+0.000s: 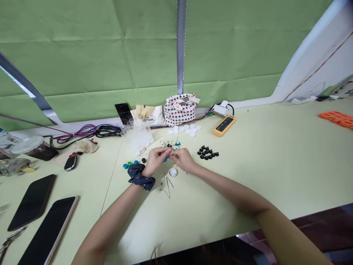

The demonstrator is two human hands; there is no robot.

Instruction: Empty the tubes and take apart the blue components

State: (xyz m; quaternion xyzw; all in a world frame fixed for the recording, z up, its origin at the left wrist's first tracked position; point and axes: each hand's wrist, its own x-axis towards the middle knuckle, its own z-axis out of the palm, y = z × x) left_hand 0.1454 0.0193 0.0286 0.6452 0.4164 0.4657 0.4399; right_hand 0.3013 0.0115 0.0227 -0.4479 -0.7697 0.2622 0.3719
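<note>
My left hand (156, 161) and my right hand (183, 160) meet above the pale green table, fingertips pinched together on a small blue electronic component (165, 159) with thin wire leads. A navy dotted scrunchie (140, 176) circles my left wrist. Just below my right hand lies a small white cap (173, 172). Bent metal wire leads (167, 187) rest near both wrists. Several loose electronic components (168, 144) are scattered just beyond my fingers, and blue and green beads (129, 163) lie left of my left hand.
Black small parts (207, 152) and white bottle caps (183, 129) lie beyond my hands. Farther back are clear plastic cups (139, 136), a yellow power strip (224, 125), tangled cables (88, 130), and a patterned bag (179, 109). Dark phones (46, 230) lie at the left.
</note>
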